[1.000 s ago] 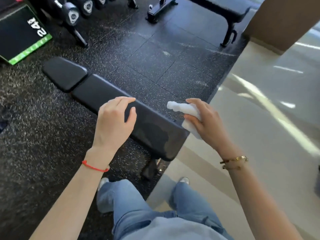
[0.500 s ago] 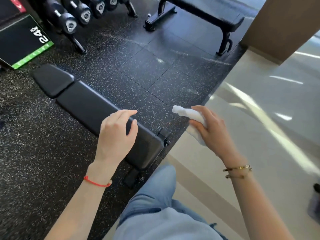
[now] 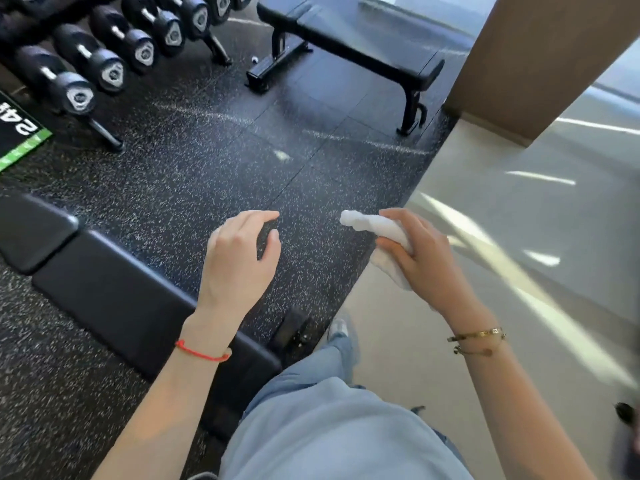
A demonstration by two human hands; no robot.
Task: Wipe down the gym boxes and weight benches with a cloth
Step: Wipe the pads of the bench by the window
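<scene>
The near bench (image 3: 117,299) has slid down and to the left of the view since a second ago: then both hands hung over its pad, and now they hang past its end, over the speckled rubber floor (image 3: 214,174), while the far bench (image 3: 353,39) has come fully into view beyond the near bench. One leg in blue jeans (image 3: 311,386) is stepping forward beside the near bench's end, so this looks like the walk from one bench to the next, with the near one likely done and the far one unwiped. The gym box (image 3: 17,140) sits to the left of the near bench, cut off by the frame edge, so only a green stripe and part of a number show. The left hand (image 3: 239,261) is loosely curled and holds nothing. The right hand (image 3: 426,261), further from the near bench, grips the white cloth (image 3: 374,226) bunched into a roll, one end poking out past the fingers. A dark thing at the bottom right, well away from the near bench, is too blurred to name, perhaps a bottle.
</scene>
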